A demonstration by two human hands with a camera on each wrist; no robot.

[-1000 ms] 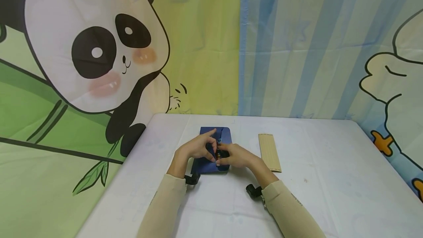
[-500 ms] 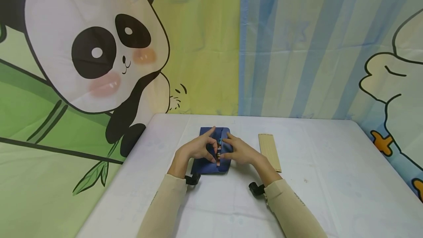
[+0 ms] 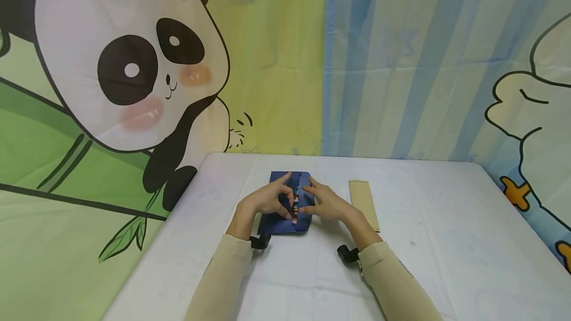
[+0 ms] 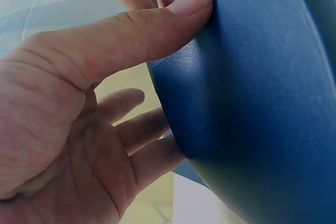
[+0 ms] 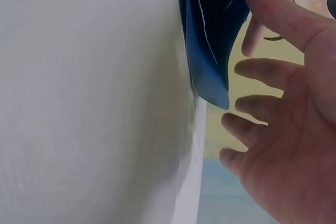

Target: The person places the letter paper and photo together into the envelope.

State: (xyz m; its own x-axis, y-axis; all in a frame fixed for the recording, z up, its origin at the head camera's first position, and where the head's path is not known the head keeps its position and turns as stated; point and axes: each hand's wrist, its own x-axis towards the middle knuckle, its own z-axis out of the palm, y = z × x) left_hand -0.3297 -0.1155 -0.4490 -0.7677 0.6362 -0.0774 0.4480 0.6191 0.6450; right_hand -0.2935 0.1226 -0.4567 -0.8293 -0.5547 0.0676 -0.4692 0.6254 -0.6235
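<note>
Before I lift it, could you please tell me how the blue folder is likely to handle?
The blue folder probably flexes easily, since its edge curves where the left hand holds it. Its sheen suggests a slightly slippery surface. Being broad and thin, it seems unlikely to roll.

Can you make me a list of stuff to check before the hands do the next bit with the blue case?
1. Left hand pinching the blue case: ok.
2. Case resting on the table: ok.
3. Gap in the case open: ok, colourful bits show there.
4. What those bits are: cannot tell, too small.
5. Right hand free, fingers spread: ok.
6. Tan strip apart from the case: ok.
</note>
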